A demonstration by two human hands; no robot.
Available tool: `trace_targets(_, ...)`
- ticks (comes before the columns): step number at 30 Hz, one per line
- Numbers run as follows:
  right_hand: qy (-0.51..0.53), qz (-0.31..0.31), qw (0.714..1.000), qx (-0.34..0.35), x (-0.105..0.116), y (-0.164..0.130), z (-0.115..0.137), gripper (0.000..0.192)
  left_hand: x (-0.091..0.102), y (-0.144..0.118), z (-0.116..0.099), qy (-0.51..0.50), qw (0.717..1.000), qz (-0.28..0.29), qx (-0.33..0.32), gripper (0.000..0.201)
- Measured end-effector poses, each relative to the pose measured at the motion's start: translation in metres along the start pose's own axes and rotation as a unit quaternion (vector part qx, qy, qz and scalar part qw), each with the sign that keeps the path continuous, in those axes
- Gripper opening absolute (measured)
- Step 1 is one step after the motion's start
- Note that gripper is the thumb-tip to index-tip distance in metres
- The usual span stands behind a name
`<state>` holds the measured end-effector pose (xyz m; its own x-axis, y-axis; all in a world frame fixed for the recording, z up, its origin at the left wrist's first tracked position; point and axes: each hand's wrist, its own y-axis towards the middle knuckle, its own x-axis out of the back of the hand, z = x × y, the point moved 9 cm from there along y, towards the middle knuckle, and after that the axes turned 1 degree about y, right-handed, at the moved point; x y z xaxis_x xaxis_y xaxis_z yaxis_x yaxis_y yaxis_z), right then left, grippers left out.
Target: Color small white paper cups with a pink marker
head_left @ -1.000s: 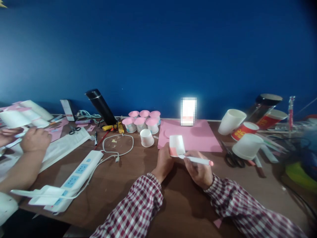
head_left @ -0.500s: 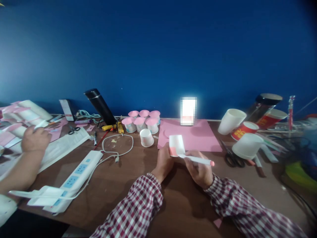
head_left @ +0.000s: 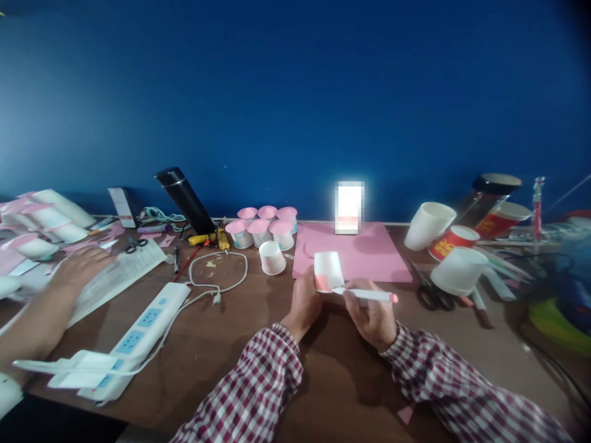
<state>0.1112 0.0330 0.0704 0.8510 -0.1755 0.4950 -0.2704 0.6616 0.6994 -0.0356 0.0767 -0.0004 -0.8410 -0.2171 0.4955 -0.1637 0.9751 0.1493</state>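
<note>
My left hand (head_left: 305,301) grips a small white paper cup (head_left: 329,269) turned upside down, with a pink patch near its lower edge. My right hand (head_left: 373,315) holds a white marker with a pink end (head_left: 369,296), and the marker's tip touches the cup at the pink patch. Both hands hover just over the brown table (head_left: 240,344), in front of a pink paper sheet (head_left: 364,255). Both my sleeves are red and white check.
Several pink-topped small cups (head_left: 265,226) and one plain white cup (head_left: 271,257) stand behind. A power strip (head_left: 143,326) with its cable lies left. Scissors (head_left: 427,290), larger cups (head_left: 457,271) and a tilted black bottle (head_left: 184,198) are around. Another person's hand (head_left: 78,271) is at far left.
The other person's hand at far left has let go of a white cup and moved right onto the papers. My hands with cup and marker have barely moved.
</note>
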Motion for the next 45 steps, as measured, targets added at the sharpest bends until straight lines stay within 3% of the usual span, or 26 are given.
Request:
trace_targets(22,-0.009,-0.015,1.0,-0.003,0.0033,0.0009,-0.0028,0.007,0.0033,-0.0004,-0.0034,-0.005,1.0,-0.003,-0.003,0.026)
trace_targets(34,0.005,-0.056,0.998,-0.003,0.0098,0.0024,-0.0048,0.006,0.0031,-0.0008,-0.0068,0.013,1.0,0.006,-0.002,0.025)
trace_targets(45,-0.004,-0.013,1.0,-0.023,0.0039,0.0023,-0.0087,0.006,0.0022,-0.0001,-0.0082,-0.02,1.0,0.006,-0.022,0.029)
